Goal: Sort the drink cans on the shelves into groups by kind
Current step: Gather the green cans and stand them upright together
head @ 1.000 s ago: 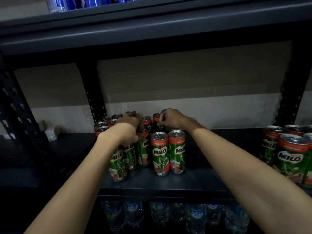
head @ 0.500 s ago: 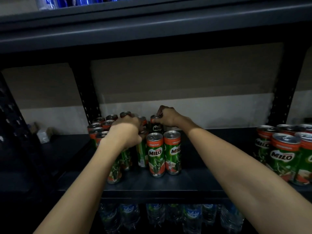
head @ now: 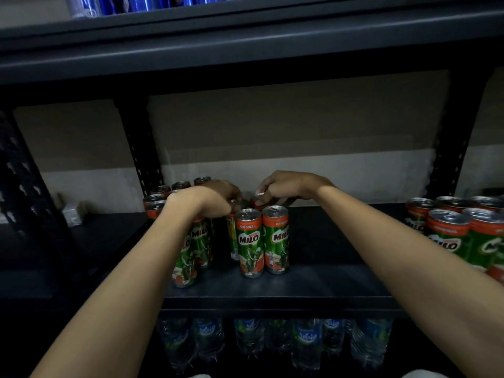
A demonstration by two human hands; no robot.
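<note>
Your left hand (head: 207,200) curls over the tops of Milo cans (head: 249,242) clustered mid-shelf (head: 313,282); your right hand (head: 286,186) pinches a rear can (head: 257,201)'s rim. More Milo cans (head: 447,236) stand far right.

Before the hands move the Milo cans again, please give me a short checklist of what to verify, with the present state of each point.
1. Left hand grip on a can top in the left cluster: ok, fingers curl over it.
2. Right hand grip on the rear can: ok, fingers curl round its top.
3. Two front cans upright: ok.
4. Bare shelf space right of them: ok.
5. Kind of the held cans: cannot tell, labels hidden.
</note>
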